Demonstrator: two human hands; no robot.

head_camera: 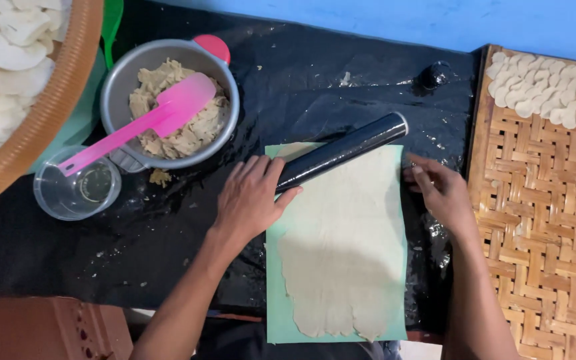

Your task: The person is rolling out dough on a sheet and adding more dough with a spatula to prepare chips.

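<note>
- round woven basket (48, 113) of white dough pieces, far left
- clear plastic cup (75, 190) beside grey metal bowl (118, 87) of beige dough; pink silicone spatula (145, 123) lies in it
- left hand (251, 197) — fingers flat, unclenched, pressing the dark glossy rolling pin (341, 150)
- pin lies tilted across thin beige dough sheet (345, 247) on green mat (278, 320), black tabletop (135, 247)
- right hand (441, 190) — loose, fingertips at sheet's right edge
- woven bamboo tray (541, 233), white pieces on top

Left hand (251, 197) pressing dark rolling pin (341, 151) onto flat dough sheet (348, 247) on green mat (278, 320); right hand (441, 190) at mat's right edge, fingertips touching.
</note>
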